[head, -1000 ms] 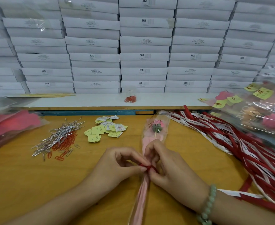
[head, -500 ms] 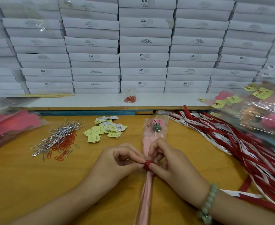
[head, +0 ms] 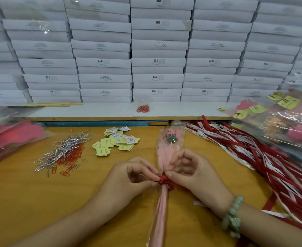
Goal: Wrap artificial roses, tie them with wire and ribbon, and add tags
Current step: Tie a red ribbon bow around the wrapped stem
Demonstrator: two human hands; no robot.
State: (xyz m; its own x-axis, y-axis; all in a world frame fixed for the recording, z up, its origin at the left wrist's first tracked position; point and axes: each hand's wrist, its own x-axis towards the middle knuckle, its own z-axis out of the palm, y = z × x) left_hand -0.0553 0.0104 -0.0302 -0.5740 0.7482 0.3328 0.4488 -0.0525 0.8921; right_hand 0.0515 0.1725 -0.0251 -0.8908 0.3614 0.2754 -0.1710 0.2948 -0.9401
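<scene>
table [head: 21,202]: wood, smooth, matt yellow-orange finish.
sleeve [head: 171,152]: clear plastic film, glossy, creased; pink matt sheet inside.
knot [head: 164,180]: red ribbon, smooth, slight sheen.
ribbons [head: 253,157]: red and white strips, smooth, printed; cloth or paper cannot be told.
ties [head: 64,148]: silver metallic wire, bright.
clips [head: 73,155]: red coated, glossy; a few bare metal.
tags [head: 114,141]: yellow paper, matt.
boxes [head: 157,45]: white card, matt.
bracelet [head: 233,216]: pale green beads, polished.

— What sort of place is this?
— A packing workshop. Identical white boxes [head: 157,45] stand stacked in a wall behind a wooden worktable [head: 21,202].
— Anything else?
— Supplies lie in bulk: red ribbons [head: 264,157], wire ties [head: 62,150], paper tags [head: 111,142], and tagged wrapped roses [head: 285,129] heaped at the right.
</scene>
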